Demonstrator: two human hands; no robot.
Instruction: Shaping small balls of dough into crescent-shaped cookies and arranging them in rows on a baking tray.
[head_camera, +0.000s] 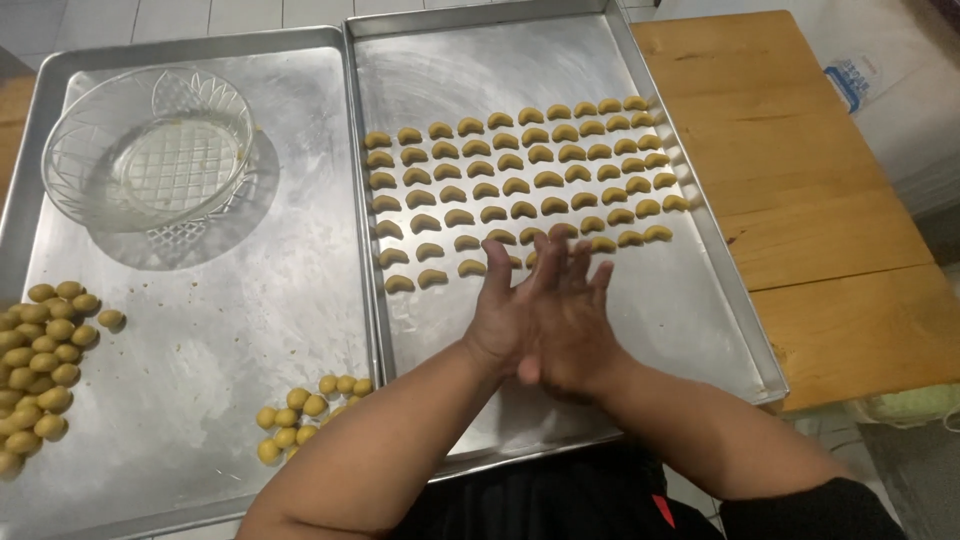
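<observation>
Left hand (505, 320) and right hand (575, 325) pressed flat palm-to-palm, fingers straight, likely rolling dough between them; piece itself hidden. Crescent dough pieces (520, 175) in rows just beyond fingertips on right tray (700, 330); dough balls (300, 415) by left forearm, within reach.

Even overhead light is washing the scene, glaring softly off the metal baking trays (640, 300) beyond the pressed-together hands (545, 320). The fingertips (575, 262) are smearing with motion blur, while wide-angle distortion is bowing the tray edges.
</observation>
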